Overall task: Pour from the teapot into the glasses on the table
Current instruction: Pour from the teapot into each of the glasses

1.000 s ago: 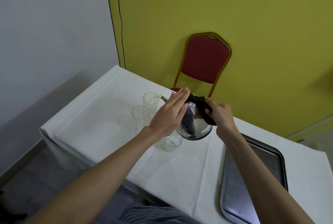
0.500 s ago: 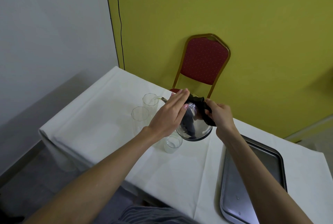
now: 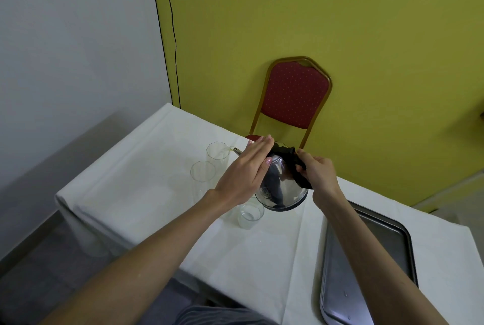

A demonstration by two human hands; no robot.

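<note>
A shiny steel teapot (image 3: 284,188) is tilted to the left above the white tablecloth (image 3: 146,167). My right hand (image 3: 318,171) grips its handle through a black cloth (image 3: 297,167). My left hand (image 3: 247,171) lies flat with straight fingers on the teapot's top, covering the lid. The spout (image 3: 237,151) sends a thin pale stream into the far glass (image 3: 217,154). A second tall glass (image 3: 202,171) stands just in front of it. Below the teapot stands a short glass (image 3: 250,215) with a little clear liquid in it.
A grey metal tray (image 3: 392,246) lies on the table at the right. A red chair with a gold frame (image 3: 294,98) stands behind the table against the yellow wall. The table's left edge drops off near the white wall.
Both hands and the tilted teapot stay almost where they were, with the spout still over the far glass. The view has shifted slightly.
</note>
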